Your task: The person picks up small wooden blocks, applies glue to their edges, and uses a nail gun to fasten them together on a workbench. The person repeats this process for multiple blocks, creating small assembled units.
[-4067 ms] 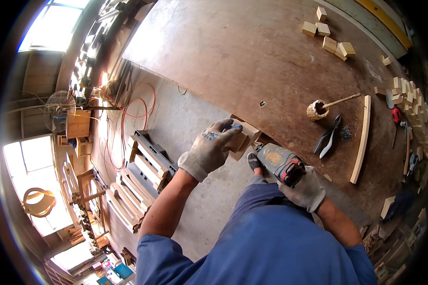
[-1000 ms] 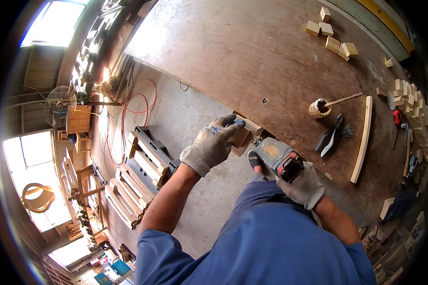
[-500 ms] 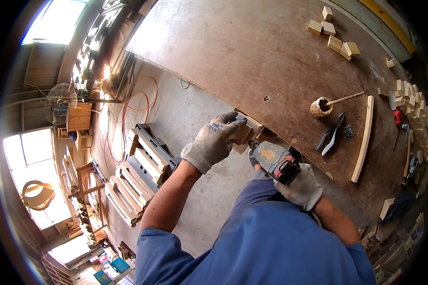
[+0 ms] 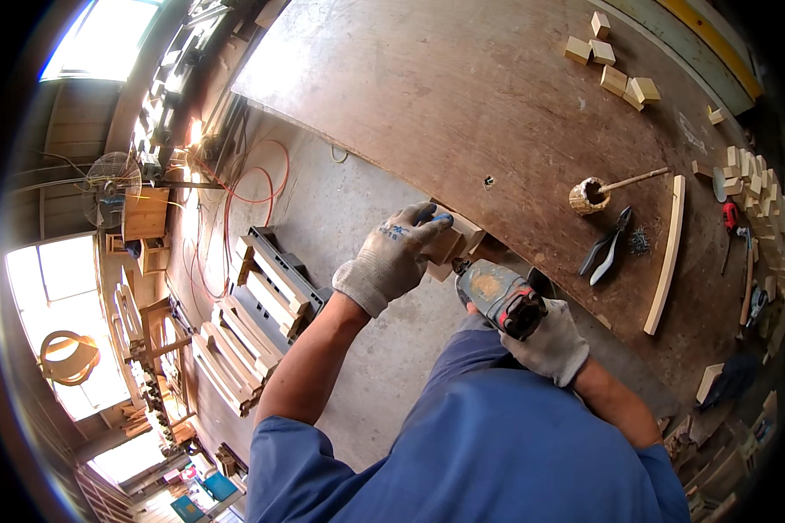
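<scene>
Both of my hands wear light knitted gloves. My left hand (image 4: 397,253) is closed on a wooden block (image 4: 445,247) at the bench's near edge, thumb and fingers pressing its top. Just right of it, my right hand (image 4: 549,344) grips a worn grey-and-red cordless drill (image 4: 497,295). The drill's nose points at the block's near side; whether its tip touches the wood is hard to make out. Another pale piece of wood (image 4: 467,234) lies against the block on the far side. Much of the drill's handle is hidden beneath its body.
On the brown workbench (image 4: 410,105) are a glue pot (image 4: 589,197) with a stick, pliers (image 4: 611,247), a heap of screws (image 4: 640,241) and a curved wooden strip (image 4: 667,257). Loose blocks (image 4: 615,80) lie at the far right. Slatted wooden parts (image 4: 235,349) stand on the floor left.
The drill and my right hand have shifted very slightly left, with the drill's body tilting a little. My left hand stays in place on the block.
</scene>
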A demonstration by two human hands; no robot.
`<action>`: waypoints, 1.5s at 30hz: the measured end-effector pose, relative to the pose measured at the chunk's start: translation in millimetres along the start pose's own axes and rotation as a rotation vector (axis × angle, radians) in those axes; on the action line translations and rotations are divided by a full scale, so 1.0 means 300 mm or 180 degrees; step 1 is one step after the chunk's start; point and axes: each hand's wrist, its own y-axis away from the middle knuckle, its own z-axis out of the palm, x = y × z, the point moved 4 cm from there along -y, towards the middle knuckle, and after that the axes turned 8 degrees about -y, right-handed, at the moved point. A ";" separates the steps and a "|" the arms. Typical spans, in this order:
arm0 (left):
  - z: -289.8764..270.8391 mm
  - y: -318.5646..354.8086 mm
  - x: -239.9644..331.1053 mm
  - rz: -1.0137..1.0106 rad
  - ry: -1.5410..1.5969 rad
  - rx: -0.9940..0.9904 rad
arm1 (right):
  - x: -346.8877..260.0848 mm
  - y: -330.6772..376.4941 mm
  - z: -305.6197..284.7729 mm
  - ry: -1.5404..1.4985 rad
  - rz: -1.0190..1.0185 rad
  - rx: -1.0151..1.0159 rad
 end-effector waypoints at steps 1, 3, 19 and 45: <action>0.000 0.000 0.000 -0.0002 -0.0005 -0.0001 | -0.001 0.000 0.000 0.0073 -0.0007 -0.0014; -0.001 -0.001 0.001 -0.0012 -0.0021 -0.0016 | -0.005 0.000 -0.003 0.0218 -0.0020 -0.0040; 0.004 0.002 -0.003 0.0029 0.0042 0.0057 | -0.011 0.049 -0.040 0.0027 0.0249 0.0097; 0.096 0.117 0.008 -0.0148 -0.0311 0.0499 | 0.075 0.172 -0.136 -0.0505 0.1310 0.0581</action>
